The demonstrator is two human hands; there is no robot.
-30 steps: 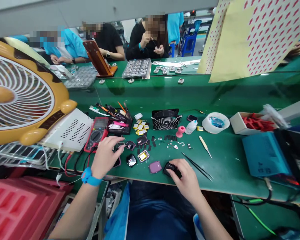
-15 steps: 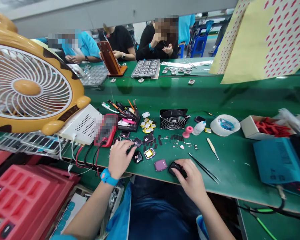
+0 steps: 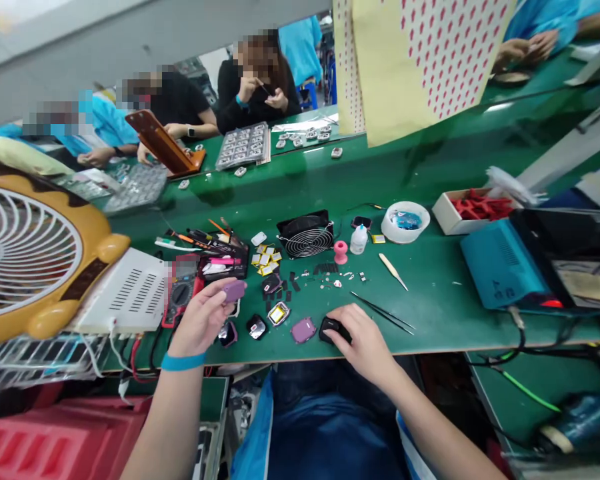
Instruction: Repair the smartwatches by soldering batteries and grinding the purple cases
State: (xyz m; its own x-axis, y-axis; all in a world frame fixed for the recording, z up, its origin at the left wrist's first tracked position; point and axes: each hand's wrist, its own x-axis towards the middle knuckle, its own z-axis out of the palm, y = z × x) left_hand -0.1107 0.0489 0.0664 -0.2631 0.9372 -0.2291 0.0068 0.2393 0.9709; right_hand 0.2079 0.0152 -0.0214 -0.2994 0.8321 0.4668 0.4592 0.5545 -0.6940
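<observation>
Raised over the left of the green bench, my left hand pinches a small purple case between thumb and fingers. My right hand grips a black case near the bench's front edge. Another purple case lies just left of that black one. Farther left are an open case with a yellow battery and a glossy black case. Long black tweezers rest right of my right hand. Behind the cases lie small black pieces and yellow batteries.
A yellow fan and a white power unit stand at the left. Behind are a black fan, a bottle and a white bowl. A teal device sits at the right. People work across the bench.
My left hand has lifted from the cases on the left and now holds a purple case up. My right hand stays on the black case. The camera view has turned to the right.
</observation>
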